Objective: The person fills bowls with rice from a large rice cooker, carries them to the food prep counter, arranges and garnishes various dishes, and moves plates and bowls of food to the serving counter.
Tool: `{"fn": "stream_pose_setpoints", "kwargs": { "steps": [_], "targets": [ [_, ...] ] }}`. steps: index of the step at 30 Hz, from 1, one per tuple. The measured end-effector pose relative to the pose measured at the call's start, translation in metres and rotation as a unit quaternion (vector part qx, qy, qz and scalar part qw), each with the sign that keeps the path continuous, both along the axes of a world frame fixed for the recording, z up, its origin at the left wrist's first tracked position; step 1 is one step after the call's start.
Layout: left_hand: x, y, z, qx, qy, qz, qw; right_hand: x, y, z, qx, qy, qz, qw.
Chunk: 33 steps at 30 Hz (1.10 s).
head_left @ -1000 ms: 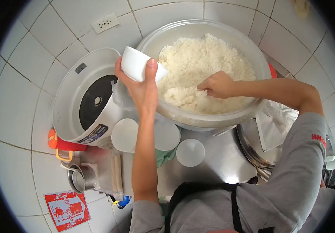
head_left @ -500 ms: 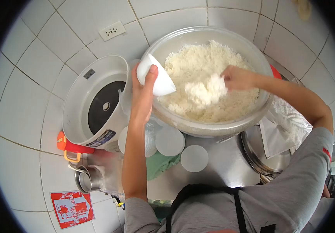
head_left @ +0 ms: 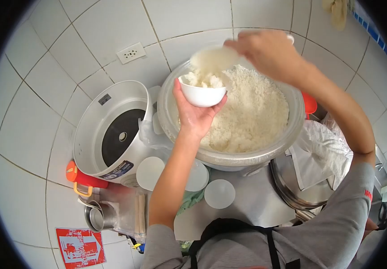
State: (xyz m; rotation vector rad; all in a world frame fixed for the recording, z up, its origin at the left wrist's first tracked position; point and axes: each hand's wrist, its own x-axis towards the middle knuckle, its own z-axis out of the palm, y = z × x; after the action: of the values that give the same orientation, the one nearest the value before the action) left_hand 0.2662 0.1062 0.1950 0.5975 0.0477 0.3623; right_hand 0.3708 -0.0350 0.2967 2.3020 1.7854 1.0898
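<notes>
A white bowl (head_left: 204, 95) with cooked rice in it rests in my left hand (head_left: 195, 112), the fingers and thumb cupped around its sides. Over the bowl, my right hand (head_left: 265, 51) grips a pale rice paddle (head_left: 214, 58), which is tilted and blurred by motion. Rice (head_left: 205, 80) lies between the paddle and the bowl. Both hands are above a large round metal pot (head_left: 238, 159) holding a big mass of white cooked rice (head_left: 256, 112), with a hollow at its left side.
Left of the pot stands an opened white container (head_left: 83, 134) with a dark round base inside. A red jug (head_left: 86, 175) and metal cups (head_left: 99, 215) are below it. Translucent round lids (head_left: 219, 194) lie on the steel counter (head_left: 252, 197). Metal trays (head_left: 283, 184) and a white cloth (head_left: 314, 148) are at right.
My left hand has moved right and turned the bowl upright over the pot. My right hand has risen from the rice, bringing the paddle over the bowl, and rice is now in it.
</notes>
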Motion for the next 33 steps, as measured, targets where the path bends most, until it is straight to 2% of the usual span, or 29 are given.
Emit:
{"fn": "stream_pose_setpoints", "kwargs": {
  "steps": [1,4,8,10,12,13,16,18,20,22,25,28,30,33],
  "targets": [
    [-0.001,0.001,0.0,0.012,-0.002,-0.001,1.0,-0.002,-0.002,-0.004,-0.002,-0.012,0.038,0.999],
    [-0.001,-0.003,-0.004,0.004,0.022,0.016,1.0,-0.008,0.006,-0.012,-0.05,0.036,0.035,0.997],
    [-0.009,0.013,-0.006,0.025,-0.014,0.025,0.999,-0.008,-0.001,0.01,0.009,0.053,0.093,0.994],
    [-0.008,0.015,-0.005,0.027,-0.013,-0.019,0.999,-0.02,0.012,-0.007,-0.062,0.056,0.071,0.994],
    [-0.011,0.02,0.001,0.047,-0.014,0.013,0.999,-0.02,0.022,0.006,-0.096,0.076,0.055,0.991],
    [-0.015,0.023,0.001,0.053,-0.01,0.028,0.998,-0.007,0.021,0.011,-0.041,0.099,0.116,0.987],
    [-0.023,0.045,-0.009,0.07,-0.001,0.048,0.996,0.025,0.019,0.042,-0.113,0.38,-0.002,0.918],
    [-0.024,0.055,-0.013,0.089,-0.001,0.068,0.994,0.073,0.044,-0.013,-0.126,0.225,-0.071,0.964],
    [-0.024,0.054,-0.014,0.101,-0.005,0.09,0.991,0.104,0.081,-0.089,-0.227,0.115,-0.134,0.958],
    [-0.023,0.052,-0.011,0.102,-0.011,0.108,0.989,0.125,0.108,-0.15,-0.145,0.035,-0.109,0.983],
    [-0.02,0.049,-0.01,0.13,-0.007,0.138,0.982,0.135,0.122,-0.188,-0.048,0.071,-0.026,0.996],
    [-0.019,0.049,-0.013,0.142,-0.016,0.158,0.977,0.128,0.111,-0.2,-0.139,0.105,0.031,0.984],
    [-0.018,0.047,-0.011,0.14,-0.012,0.17,0.975,0.098,0.102,-0.214,-0.082,0.232,0.132,0.96],
    [-0.017,0.046,-0.01,0.16,-0.004,0.18,0.971,0.084,0.089,-0.209,-0.11,0.287,0.167,0.937]
  ]
}}
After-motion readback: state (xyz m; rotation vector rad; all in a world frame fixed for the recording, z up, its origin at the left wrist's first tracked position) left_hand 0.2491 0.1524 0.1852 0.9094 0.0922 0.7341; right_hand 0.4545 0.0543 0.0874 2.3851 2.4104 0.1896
